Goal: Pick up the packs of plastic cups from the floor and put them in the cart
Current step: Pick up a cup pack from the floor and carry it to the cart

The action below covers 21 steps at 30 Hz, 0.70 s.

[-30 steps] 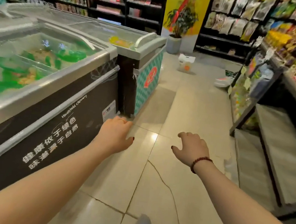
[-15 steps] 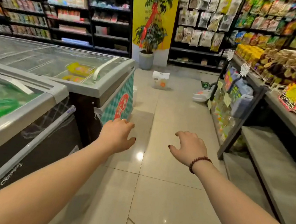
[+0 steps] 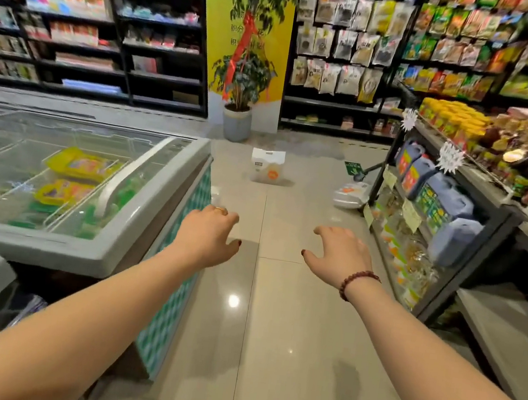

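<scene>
- How far along?
- Barely begun, by the look of it. Nothing lifted, nothing stowed.
- Hands?
- Left hand and right hand both stretched out in front, well apart, palms down, fingers loosely curled round nothing. Empty, the pair.
- And the packs of cups?
- Down on the floor, ahead. One white pack upright in mid-aisle, just short of the potted plant. What looks like a second pack on its side farther right, just beside the foot of the shelf rack. Both well beyond reach of either hand.
- Cart?
- Nowhere in view. Impossible to say where.
- Surroundings?
- Chest freezer close along the left, rack along the right, aisle between, leading straight to the upright pack.
- Left to do, then?
- Everything, judging from this: closing on the upright pack, stooping, gripping; the same for the one by the rack; then finding the cart and dropping both in. Possibly more packs out of sight. Cannot tell.
</scene>
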Motion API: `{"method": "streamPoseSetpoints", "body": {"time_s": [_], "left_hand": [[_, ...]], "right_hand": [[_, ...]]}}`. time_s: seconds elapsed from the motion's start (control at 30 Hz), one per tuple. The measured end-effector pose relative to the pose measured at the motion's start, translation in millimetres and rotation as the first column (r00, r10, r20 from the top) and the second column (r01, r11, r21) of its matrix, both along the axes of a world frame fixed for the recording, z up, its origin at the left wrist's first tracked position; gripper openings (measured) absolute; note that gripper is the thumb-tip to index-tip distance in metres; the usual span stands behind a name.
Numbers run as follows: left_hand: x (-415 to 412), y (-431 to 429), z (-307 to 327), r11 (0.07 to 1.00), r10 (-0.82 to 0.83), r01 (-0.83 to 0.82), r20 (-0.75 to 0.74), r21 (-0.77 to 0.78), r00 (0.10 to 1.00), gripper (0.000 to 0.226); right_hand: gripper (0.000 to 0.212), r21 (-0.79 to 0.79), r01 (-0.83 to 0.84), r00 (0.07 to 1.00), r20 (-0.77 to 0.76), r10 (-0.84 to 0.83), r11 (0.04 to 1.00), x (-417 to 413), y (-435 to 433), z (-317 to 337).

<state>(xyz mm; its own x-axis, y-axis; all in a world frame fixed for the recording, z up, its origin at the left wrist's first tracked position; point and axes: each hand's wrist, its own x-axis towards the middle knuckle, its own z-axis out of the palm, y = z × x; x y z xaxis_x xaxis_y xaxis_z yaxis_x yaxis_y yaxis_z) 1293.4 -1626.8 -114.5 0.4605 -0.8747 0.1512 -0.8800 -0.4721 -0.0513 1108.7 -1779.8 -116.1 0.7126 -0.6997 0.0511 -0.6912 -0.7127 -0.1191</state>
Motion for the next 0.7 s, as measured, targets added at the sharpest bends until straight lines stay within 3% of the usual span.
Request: {"method": "streamPoseSetpoints", "body": {"time_s": [0.7], "left_hand": [[284.5, -449.8, -23.8, 0.994, 0.112, -0.113, -0.103, -0.002, 0.988, 0.05]], "right_hand": [[0.054, 0.068, -0.07, 0.997, -0.032, 0.072, 0.995, 296.3, -468.1, -23.1]]}}
